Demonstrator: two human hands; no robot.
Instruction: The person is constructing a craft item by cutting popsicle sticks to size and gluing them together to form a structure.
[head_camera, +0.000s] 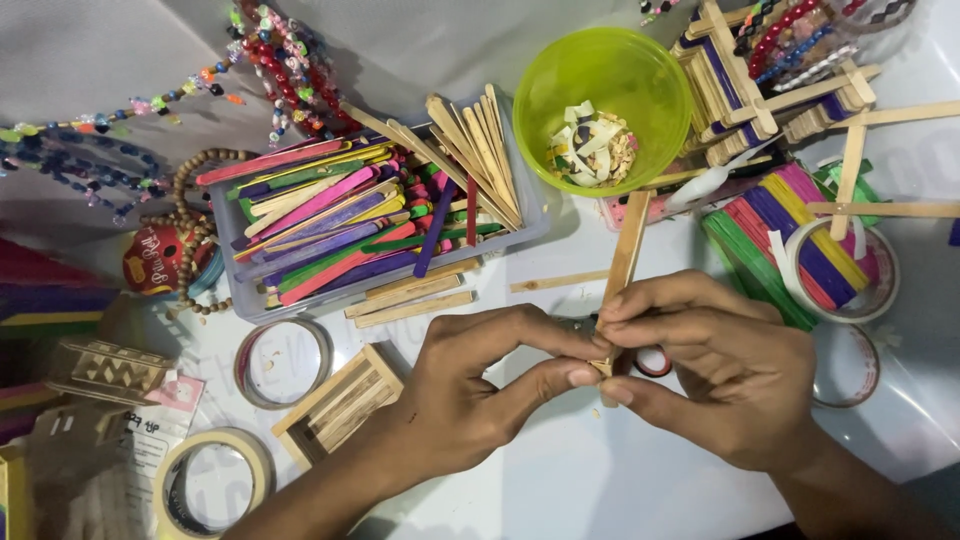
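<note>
Landmark: you are working over the white bench (600, 480), and every place below is being told from the plain wooden stick (626, 250) you are holding.
Left hand: your left hand (470, 390) is pinching the stick's near end between thumb and forefinger, probably steadying it.
Right hand: your right hand (720, 370) is closing on that same end from the other side, fingertips meeting the left ones, so both hands are grasping the one stick.
Stick: it is pointing away from you, tilted slightly right, its far end reaching toward the green bowl.
Dark tool: something small and dark is peeking between your hands; you cannot tell what it is.
Near left of the stick: one flat square frame of sticks (340, 400) is lying there, with two tape rolls (212, 482) beyond it toward your left.
Right of the stick: one more tape ring (845, 272) is resting on a fan of coloured sticks.
Beyond the stick, left: one clear tray (530, 225) is keeping many coloured and plain sticks together, within easy reach; three plain ones are lying loose just before it.
Beyond the stick, straight ahead: one green bowl (603, 70) is collecting small offcuts.
Farthest: bead strings (280, 50) and one stacked stick structure (745, 85) are lying at the far edge.
</note>
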